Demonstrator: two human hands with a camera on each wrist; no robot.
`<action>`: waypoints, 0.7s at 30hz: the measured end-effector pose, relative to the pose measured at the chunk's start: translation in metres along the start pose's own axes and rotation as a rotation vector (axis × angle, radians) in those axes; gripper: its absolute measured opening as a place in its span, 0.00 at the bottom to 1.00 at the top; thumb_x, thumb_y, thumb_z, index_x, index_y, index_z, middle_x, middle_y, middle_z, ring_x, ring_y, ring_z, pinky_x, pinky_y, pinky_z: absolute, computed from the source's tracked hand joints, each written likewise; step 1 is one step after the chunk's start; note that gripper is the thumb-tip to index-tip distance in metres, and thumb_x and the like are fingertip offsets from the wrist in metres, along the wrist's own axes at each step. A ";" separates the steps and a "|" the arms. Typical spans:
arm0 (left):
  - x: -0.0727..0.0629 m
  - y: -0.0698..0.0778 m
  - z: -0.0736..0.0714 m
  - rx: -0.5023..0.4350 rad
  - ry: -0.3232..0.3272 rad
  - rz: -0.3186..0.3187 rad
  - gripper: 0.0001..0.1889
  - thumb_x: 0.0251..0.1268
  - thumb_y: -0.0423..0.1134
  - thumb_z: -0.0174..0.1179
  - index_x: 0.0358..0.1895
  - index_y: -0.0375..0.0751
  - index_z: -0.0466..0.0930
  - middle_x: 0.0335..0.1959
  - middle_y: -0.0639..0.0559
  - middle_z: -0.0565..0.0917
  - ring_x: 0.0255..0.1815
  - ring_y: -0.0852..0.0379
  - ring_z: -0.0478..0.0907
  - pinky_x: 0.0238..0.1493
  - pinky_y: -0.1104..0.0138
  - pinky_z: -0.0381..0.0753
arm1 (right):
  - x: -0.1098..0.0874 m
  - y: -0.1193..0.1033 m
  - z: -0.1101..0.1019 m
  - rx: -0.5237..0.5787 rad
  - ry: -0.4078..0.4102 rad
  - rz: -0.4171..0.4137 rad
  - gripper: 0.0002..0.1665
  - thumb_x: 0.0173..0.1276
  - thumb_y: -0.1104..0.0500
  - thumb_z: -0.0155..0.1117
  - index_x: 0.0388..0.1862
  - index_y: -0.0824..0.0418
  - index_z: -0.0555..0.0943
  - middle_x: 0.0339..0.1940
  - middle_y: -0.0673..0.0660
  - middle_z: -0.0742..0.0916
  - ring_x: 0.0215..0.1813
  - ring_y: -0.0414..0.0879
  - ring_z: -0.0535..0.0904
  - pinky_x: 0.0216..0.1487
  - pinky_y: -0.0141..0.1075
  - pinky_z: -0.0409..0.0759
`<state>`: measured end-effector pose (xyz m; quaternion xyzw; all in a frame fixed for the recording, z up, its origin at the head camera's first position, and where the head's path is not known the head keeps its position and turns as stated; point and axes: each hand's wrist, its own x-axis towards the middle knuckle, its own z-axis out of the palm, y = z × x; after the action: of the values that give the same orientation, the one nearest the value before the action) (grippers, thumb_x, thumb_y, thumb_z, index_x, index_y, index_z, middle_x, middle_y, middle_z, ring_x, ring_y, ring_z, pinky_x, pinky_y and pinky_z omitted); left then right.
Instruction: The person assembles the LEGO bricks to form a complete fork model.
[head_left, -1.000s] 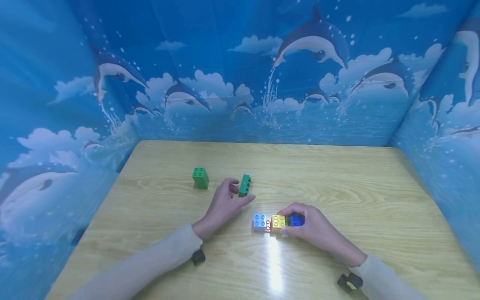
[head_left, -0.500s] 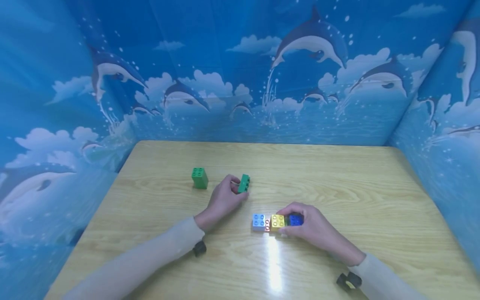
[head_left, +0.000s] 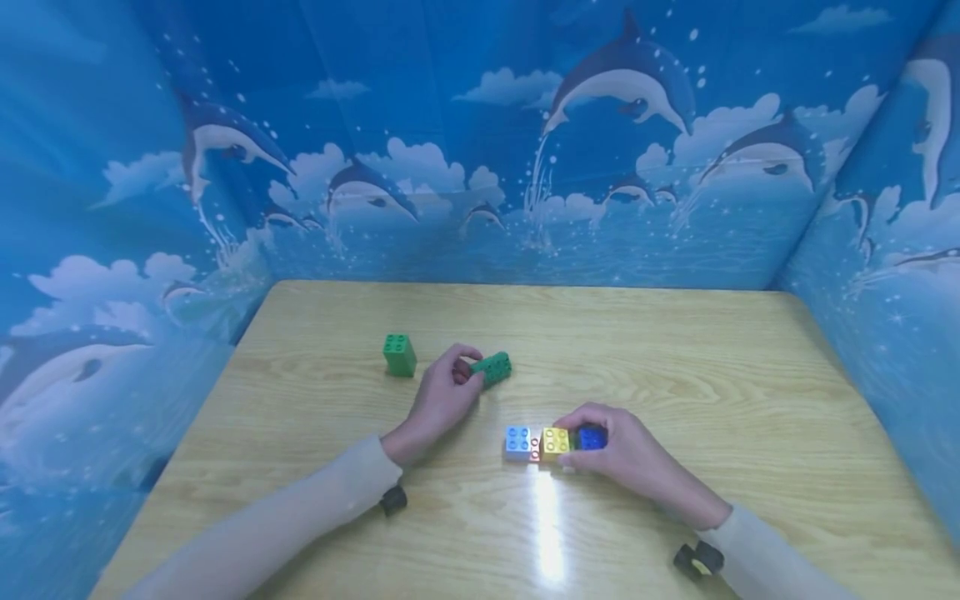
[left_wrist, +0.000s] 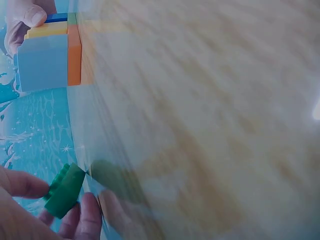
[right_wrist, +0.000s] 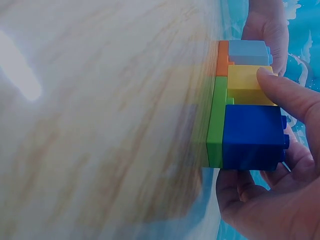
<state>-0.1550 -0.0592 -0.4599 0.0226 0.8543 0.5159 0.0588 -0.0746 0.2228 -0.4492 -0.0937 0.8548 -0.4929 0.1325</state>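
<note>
In the head view my left hand pinches a dark green toy building brick between thumb and fingers; the left wrist view shows this green brick tilted. My right hand grips a row of joined bricks on the table, its thumb on the yellow brick. A light blue brick forms the row's left end and a dark blue brick its right end. Beneath them run a flat orange brick and a flat light green brick. The right fingers partly cover the row.
A taller green block stands upright left of my left hand. The wood-grain table is bordered by a blue dolphin-print curtain at the back and sides. A bright reflection lies in front of the brick row.
My left hand has closed around the dark green brick and turned it, so its studs now face up toward the head camera. My right hand has stayed on the row.
</note>
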 end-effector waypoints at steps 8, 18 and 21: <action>-0.001 0.001 -0.003 -0.109 -0.008 0.028 0.13 0.83 0.32 0.61 0.64 0.42 0.83 0.44 0.45 0.84 0.37 0.51 0.86 0.42 0.59 0.89 | 0.000 0.000 0.000 0.009 -0.006 -0.018 0.23 0.62 0.53 0.87 0.55 0.52 0.90 0.58 0.51 0.90 0.64 0.58 0.82 0.67 0.61 0.80; -0.002 0.004 -0.002 -0.038 -0.031 -0.001 0.27 0.67 0.24 0.72 0.68 0.43 0.84 0.56 0.43 0.80 0.47 0.52 0.81 0.48 0.61 0.88 | 0.001 0.001 -0.001 -0.011 0.000 -0.001 0.22 0.62 0.53 0.87 0.55 0.50 0.90 0.58 0.50 0.90 0.65 0.57 0.82 0.68 0.61 0.79; -0.003 0.003 -0.001 0.001 -0.035 0.006 0.25 0.68 0.25 0.72 0.67 0.41 0.84 0.57 0.43 0.80 0.46 0.52 0.81 0.48 0.61 0.87 | 0.001 0.001 -0.001 -0.007 -0.003 -0.010 0.22 0.62 0.53 0.87 0.55 0.51 0.90 0.58 0.50 0.90 0.65 0.58 0.82 0.68 0.61 0.79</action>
<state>-0.1524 -0.0591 -0.4563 0.0340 0.8532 0.5154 0.0720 -0.0762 0.2237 -0.4498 -0.0991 0.8558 -0.4905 0.1308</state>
